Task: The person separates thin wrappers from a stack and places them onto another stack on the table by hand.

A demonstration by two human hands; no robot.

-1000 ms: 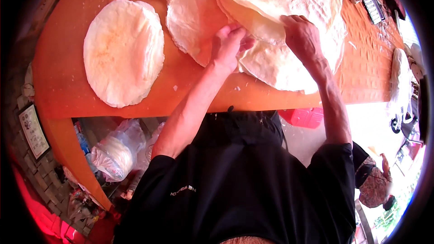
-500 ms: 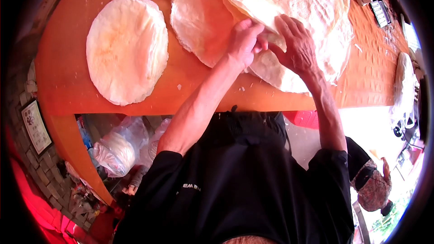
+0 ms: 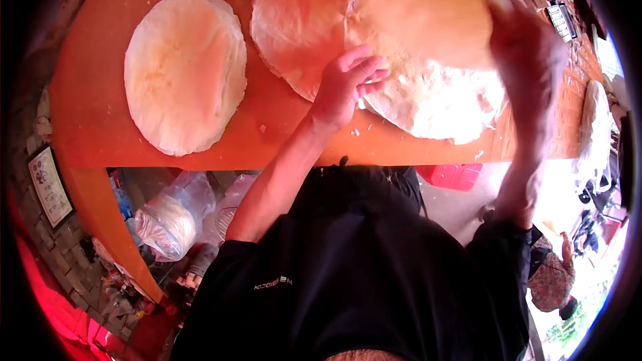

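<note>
A large thin round flatbread sheet [image 3: 428, 10], blurred by motion, is lifted over a pile of similar flatbreads [image 3: 435, 97]. At its right edge my right hand [image 3: 525, 43] is closed on it, its fingers smeared. My left hand [image 3: 344, 87] hovers by the near left edge of the pile, fingers loosely curled. A small pale bit shows among those fingers, too small to name. Left of the pile, another flatbread stack [image 3: 297, 27] lies partly under it. Farther left rests a separate oval flatbread stack [image 3: 184, 73].
The orange table [image 3: 281, 137] carries pale crumbs near its front edge. Small boxes and gadgets [image 3: 560, 21] sit at the far right, with a white plastic bag [image 3: 594, 127] below them. Under the table are wrapped bags [image 3: 170, 224] and a red container [image 3: 455, 175]. Another person [image 3: 552, 274] is at lower right.
My right hand has swung right and up, drawing the top flatbread sheet with it. My left hand has come away from the other hand, slightly left and nearer me.
</note>
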